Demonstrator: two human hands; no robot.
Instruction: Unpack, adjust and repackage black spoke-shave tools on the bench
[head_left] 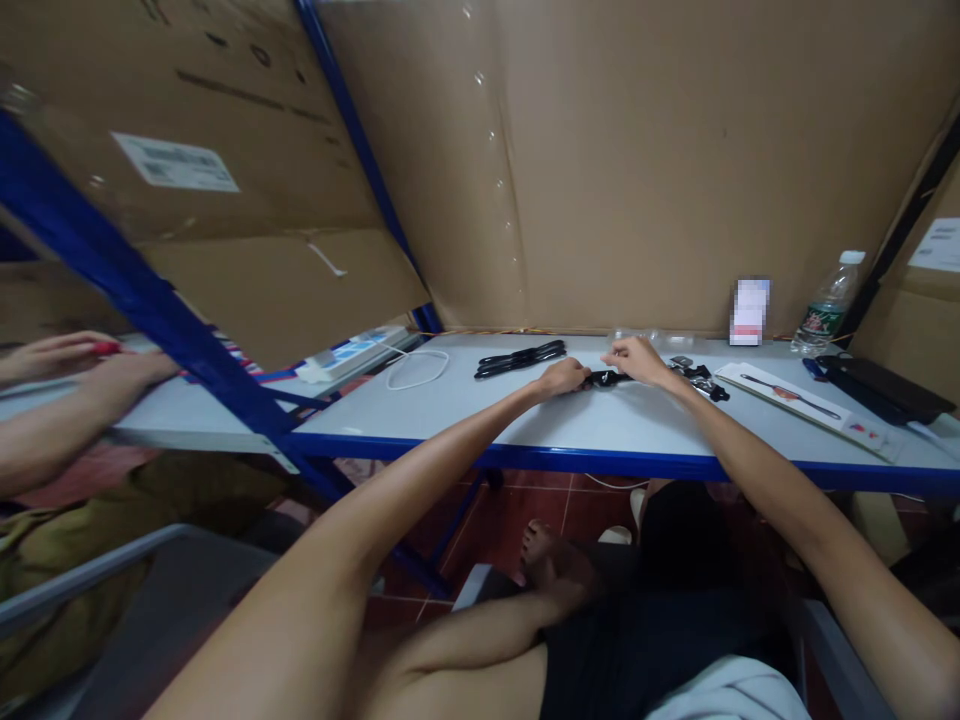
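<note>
Both my arms reach out over a pale table with a blue front edge. My left hand and my right hand are closed on the two ends of a small black strap-like item just above the tabletop. Left of my hands lies a bundle of black straps. More small black pieces lie just right of my right hand.
A long white box with a red-and-black picture lies at the right, with a black flat case and a water bottle behind it. A white cable loop and power strip sit left. Another person's hands work at far left. Cardboard walls stand behind.
</note>
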